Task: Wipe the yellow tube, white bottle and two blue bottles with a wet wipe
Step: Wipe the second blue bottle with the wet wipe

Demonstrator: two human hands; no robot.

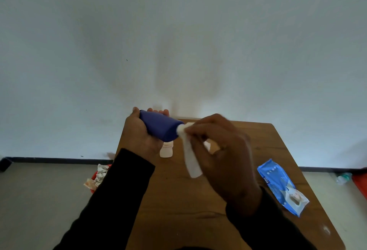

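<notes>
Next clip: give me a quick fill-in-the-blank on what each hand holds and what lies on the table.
1. The left hand holds a ____ bottle.
2. The right hand pinches a white ____ at the bottle's cap.
3. The blue wipes pack lies on the table's ____ side.

Missing: blue; wet wipe; right

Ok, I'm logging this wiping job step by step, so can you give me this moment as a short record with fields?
left hand: left hand grips the blue bottle, held tilted above the table
right hand: right hand pinches the wet wipe against the bottle's white cap end
on table: white bottle upright; wipes pack at the right edge
off table: crumpled wipes on the floor, left
</notes>
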